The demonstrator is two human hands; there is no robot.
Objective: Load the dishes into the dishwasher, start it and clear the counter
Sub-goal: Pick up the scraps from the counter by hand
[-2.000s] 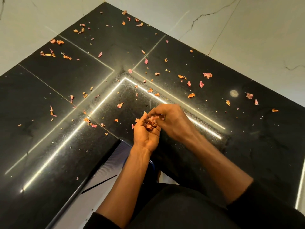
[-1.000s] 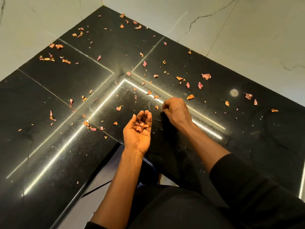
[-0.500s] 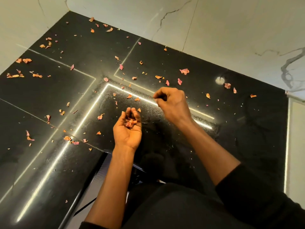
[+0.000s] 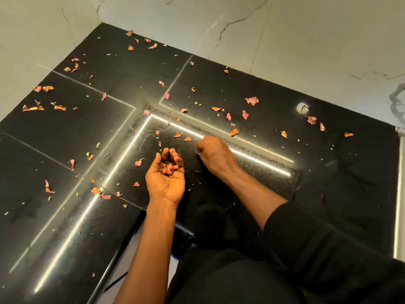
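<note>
The black counter (image 4: 328,194) is L-shaped and fills an inside corner; pale marble-veined walls (image 4: 317,40) close it at the back and on the left. Its rounded front lip (image 4: 114,260) runs diagonally at lower left, with pale floor showing beside it. A second wall edge (image 4: 401,194) stands at far right. The counter to the right of the hands is mostly bare; its left and back stretches are strewn with debris.

Counter surface: polished dark stone, faintly speckled, with thin seam lines and bright strip-light reflections. A small round pale spot (image 4: 301,108) lies near the back wall. Scattered petals (image 4: 252,100): dry, thin, curled flakes, pink to orange, irregular in size, many only crumbs.

Left hand (image 4: 166,179): palm up, cupped, fingers half curled, holding a small heap of gathered petals (image 4: 168,167) just above the counter near its inside corner.

Right hand (image 4: 213,153): knuckles up, fingers drawn into a loose pinch with the tips at the counter surface, just beside two small flakes (image 4: 187,139). Whether it grips anything cannot be told. A black sleeve (image 4: 306,238) covers the right forearm's upper part; the left forearm is bare.
</note>
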